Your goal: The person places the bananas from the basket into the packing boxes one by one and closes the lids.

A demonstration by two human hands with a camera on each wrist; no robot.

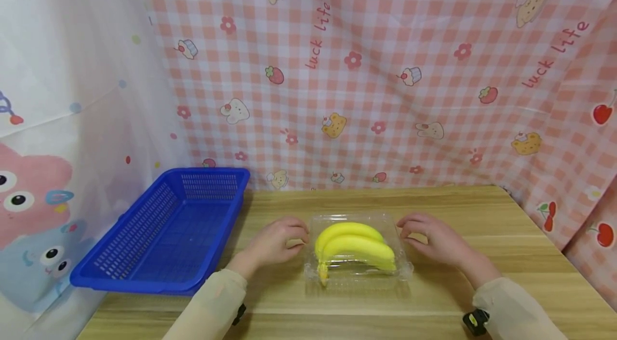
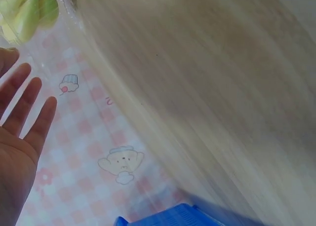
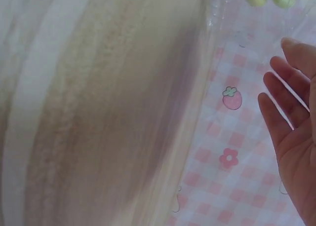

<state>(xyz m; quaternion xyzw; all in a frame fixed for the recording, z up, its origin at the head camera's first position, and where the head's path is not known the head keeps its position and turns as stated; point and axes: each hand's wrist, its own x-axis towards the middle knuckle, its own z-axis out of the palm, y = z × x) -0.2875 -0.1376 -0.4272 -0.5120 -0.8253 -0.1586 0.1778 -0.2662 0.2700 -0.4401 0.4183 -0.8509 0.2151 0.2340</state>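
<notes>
A clear plastic box (image 1: 356,277) sits on the table with a bunch of yellow bananas (image 1: 356,246) inside, its stem end toward the front left. My left hand (image 1: 277,240) is at the box's left side, fingers loosely bent and pointing at its wall. Opposite it, my right hand (image 1: 436,238) is at the right side in much the same pose. Both wrist views show the fingers spread apart, the left hand (image 2: 19,132) and the right hand (image 3: 296,122) gripping nothing. Whether any fingertip touches the clear wall, I cannot tell.
To the left stands a blue plastic basket (image 1: 212,241) with slotted sides, near the left forearm. The wooden table (image 1: 366,321) ends at the back against a pink checked curtain (image 1: 308,93). A white printed curtain (image 1: 96,131) hangs at the left.
</notes>
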